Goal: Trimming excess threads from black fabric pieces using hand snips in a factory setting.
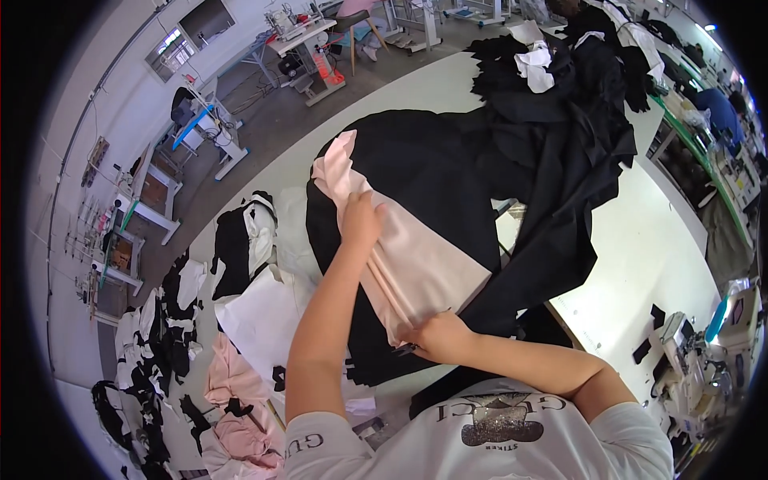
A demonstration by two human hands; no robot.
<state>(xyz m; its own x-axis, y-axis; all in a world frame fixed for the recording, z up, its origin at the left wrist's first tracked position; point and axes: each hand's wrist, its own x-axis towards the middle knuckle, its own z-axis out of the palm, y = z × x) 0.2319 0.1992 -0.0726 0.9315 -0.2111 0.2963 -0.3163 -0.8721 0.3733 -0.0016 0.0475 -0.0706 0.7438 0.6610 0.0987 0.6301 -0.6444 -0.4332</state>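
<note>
A pale pink piece of fabric lies folded and creased across a large black cloth on the table. My left hand is closed on the pink fabric along its left side, and the bunched far end sticks out beyond the fingers. At the near edge my right hand is closed at the pink fabric's lower corner. A small dark, pointed thing shows beside its fingers; whether it is a tool I cannot tell. Part of the fabric under both hands is hidden.
Black cloth is heaped across the table's far right, topped by white scraps. White paper, pink pieces and black and white offcuts lie at left. Sewing machines stand beyond; another machine is at right.
</note>
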